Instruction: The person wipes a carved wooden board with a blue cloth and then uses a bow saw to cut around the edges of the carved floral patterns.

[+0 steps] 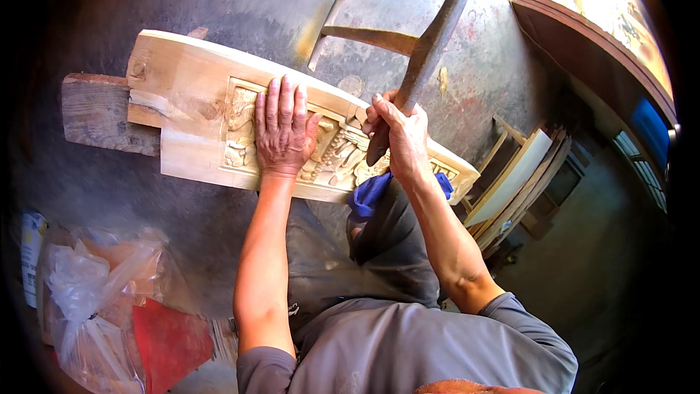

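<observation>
A pale wooden board point(193, 109) with carved relief panels point(343, 157) lies across the space in front of me, its right part over my raised leg. My left hand point(283, 128) rests flat on the carving, fingers stretched out together and thumb apart. In my right hand point(399, 128) is the thick wooden side arm of a bow saw point(437, 33), held above the right part of the board. Its crossbar and thin, wire-like blade reach away to the left, beyond the board's far edge. My fingers partly hide the carving beneath.
Under the board's left end sits a rough timber block point(102, 113). A blue cloth point(370, 195) lies by my knee. Plastic bags point(80, 284) and a red sheet point(171, 343) are at lower left. Planks point(514, 179) lean at right, near a brown-edged table point(583, 29).
</observation>
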`<state>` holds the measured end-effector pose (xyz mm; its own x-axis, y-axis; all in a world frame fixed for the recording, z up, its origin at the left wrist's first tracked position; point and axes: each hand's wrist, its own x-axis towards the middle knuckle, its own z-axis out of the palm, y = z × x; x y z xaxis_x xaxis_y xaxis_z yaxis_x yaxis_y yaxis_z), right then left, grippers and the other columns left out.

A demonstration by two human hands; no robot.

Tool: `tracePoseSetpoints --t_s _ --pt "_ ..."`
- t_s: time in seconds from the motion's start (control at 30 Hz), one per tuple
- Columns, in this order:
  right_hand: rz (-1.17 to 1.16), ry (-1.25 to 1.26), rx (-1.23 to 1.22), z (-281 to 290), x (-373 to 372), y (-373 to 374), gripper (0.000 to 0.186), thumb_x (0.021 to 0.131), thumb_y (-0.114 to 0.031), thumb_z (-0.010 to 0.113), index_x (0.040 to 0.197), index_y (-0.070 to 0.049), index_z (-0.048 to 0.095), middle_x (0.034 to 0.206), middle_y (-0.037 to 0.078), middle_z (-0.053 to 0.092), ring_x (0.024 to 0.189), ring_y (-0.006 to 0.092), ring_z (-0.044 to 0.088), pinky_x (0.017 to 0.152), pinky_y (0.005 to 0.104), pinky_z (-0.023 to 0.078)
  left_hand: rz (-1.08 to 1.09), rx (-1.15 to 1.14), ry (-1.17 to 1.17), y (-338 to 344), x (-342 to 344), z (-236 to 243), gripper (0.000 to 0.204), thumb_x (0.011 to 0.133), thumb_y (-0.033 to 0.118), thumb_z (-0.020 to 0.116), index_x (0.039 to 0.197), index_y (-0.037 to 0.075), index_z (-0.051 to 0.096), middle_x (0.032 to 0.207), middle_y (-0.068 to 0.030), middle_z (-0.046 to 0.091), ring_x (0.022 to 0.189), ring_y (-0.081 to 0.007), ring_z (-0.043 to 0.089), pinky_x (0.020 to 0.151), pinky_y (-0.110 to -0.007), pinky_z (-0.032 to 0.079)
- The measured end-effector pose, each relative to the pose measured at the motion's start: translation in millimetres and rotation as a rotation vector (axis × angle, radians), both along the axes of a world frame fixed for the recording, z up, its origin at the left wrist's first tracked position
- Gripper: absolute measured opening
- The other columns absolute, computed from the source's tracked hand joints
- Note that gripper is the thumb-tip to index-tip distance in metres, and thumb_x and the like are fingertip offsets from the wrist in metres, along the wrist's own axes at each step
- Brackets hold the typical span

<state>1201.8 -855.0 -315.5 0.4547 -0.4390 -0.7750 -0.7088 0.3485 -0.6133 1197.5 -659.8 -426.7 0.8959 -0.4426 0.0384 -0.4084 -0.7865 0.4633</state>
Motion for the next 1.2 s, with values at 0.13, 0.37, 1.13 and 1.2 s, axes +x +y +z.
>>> tracePoseSetpoints --t_s 0.13,0.37,1.13,1.2 --pt "-0.102 -0.123 0.157 3 -4 9 0.019 0.099 -0.017 0.072 0.101 -0.003 0.058 0.078 0.009 0.067 0.067 0.0177 0.068 0.064 0.0294 0.055 0.006 0.006 -0.018 2 1 1 0.06 0.103 0.042 0.06 0.149 0.006 0.047 0.16 -0.017 0.045 0.15 -0.0374 0.04 0.124 -0.056 0.032" --pt "-0.142 -0.086 0.219 1 -5 2 0.022 0.099 -0.017 0.068 0.089 -0.006 0.052 0.067 0.006 0.057 0.05 0.0165 0.054 0.049 0.0326 0.046 -0.016 0.044 -0.013 -3 3 2 0.059 0.102 0.039 0.062 0.149 0.005 0.047 0.158 -0.0188 0.045 0.148 -0.0406 0.042 0.123 -0.058 0.033" --pt "-0.042 -0.136 0.246 4 -2 -8 0.031 0.1 -0.019 0.07 0.075 -0.006 0.056 0.064 0.005 0.06 0.05 0.0121 0.055 0.047 0.0284 0.042 -0.036 0.078 -0.116 -19 5 18 0.056 0.107 0.04 0.05 0.148 0.001 0.045 0.158 -0.0234 0.044 0.149 -0.044 0.039 0.124 -0.06 0.03" --pt "-0.059 -0.11 0.226 10 -1 -3 0.032 0.1 -0.019 0.07 0.073 -0.006 0.057 0.064 0.005 0.061 0.05 0.0121 0.055 0.046 0.0284 0.042 -0.04 0.092 -0.127 -14 1 19 0.056 0.107 0.041 0.049 0.147 0.001 0.046 0.158 -0.0231 0.044 0.148 -0.0443 0.04 0.123 -0.061 0.032"
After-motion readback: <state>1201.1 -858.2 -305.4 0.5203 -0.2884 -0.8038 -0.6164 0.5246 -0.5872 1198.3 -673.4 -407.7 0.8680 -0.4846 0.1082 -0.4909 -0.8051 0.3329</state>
